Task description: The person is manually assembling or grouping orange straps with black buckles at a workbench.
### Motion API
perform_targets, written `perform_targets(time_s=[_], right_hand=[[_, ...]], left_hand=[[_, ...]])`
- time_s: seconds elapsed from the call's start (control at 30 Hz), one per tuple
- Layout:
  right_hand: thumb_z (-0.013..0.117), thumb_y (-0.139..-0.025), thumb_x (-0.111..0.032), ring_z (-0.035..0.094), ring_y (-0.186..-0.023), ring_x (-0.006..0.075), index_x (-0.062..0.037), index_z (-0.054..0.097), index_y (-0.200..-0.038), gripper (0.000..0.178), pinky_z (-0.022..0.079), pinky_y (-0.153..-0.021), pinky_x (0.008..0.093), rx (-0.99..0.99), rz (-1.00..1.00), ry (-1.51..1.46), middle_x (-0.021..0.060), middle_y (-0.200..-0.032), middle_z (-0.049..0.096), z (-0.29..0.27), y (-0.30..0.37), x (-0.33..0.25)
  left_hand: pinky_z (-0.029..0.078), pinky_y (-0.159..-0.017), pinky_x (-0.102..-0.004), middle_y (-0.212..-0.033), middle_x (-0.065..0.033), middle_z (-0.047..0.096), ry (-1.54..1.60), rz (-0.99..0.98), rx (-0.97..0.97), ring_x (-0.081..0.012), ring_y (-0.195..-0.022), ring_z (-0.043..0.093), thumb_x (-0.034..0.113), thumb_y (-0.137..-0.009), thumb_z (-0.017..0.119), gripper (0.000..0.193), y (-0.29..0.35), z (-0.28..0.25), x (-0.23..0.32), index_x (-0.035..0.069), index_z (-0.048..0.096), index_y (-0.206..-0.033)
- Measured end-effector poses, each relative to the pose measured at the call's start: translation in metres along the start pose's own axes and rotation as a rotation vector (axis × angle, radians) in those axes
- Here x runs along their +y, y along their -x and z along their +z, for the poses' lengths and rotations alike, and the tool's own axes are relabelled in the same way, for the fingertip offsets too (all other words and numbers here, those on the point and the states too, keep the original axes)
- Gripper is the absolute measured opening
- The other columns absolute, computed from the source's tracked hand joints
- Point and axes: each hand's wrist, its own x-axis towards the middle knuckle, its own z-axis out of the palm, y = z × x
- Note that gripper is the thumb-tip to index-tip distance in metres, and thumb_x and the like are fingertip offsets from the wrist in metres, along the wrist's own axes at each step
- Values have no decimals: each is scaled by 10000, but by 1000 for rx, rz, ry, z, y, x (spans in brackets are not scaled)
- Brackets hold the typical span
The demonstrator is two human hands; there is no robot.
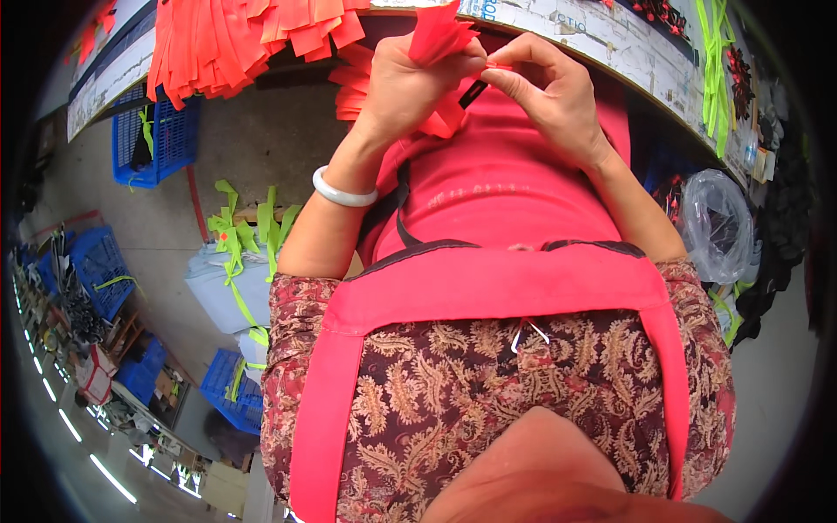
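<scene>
My left hand (417, 85) is closed around a bunch of red-orange fabric strips (438, 37); their ends stick out above the fist and more hang below it. Close beside it, my right hand (549, 91) pinches a thin red-orange piece between thumb and forefinger. A small black strip (472, 93) shows between the two hands, under the fingertips. Both hands are held over the red apron (514, 205), near the table edge. How the pinched piece joins the bunch is hidden by the fingers.
Many orange strips (214, 52) hang over the edge of the paper-covered table (645, 83). Neon yellow strips (717, 70) lie at its right. A clear plastic bag (717, 222) stands below. Blue baskets (166, 139) and a pale bundle with yellow-green strips (228, 283) are on the left.
</scene>
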Motion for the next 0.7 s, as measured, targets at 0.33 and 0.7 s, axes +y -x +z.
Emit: perform_targets(time_s=[0.33, 0.7], right_hand=[[642, -870, -94, 525, -664, 64, -32, 627, -1074, 214, 445, -619, 255, -148, 135, -23, 18, -756, 605, 16, -7, 37], [574, -950, -141, 369, -466, 18, -35, 599, -1053, 150, 270, -407, 189, 32, -135, -332, -47, -637, 488, -13, -146, -141]], left_hand=[[331, -497, -204, -675, 30, 518, 396, -122, 155, -51, -563, 440, 64, -880, 644, 87, -11, -5, -4, -2, 629, -935], [432, -600, -233, -796, -31, 596, -111, 191, 386, -96, -701, 555, -6, -862, 641, 62, 52, 9, 46, 9, 640, -922]])
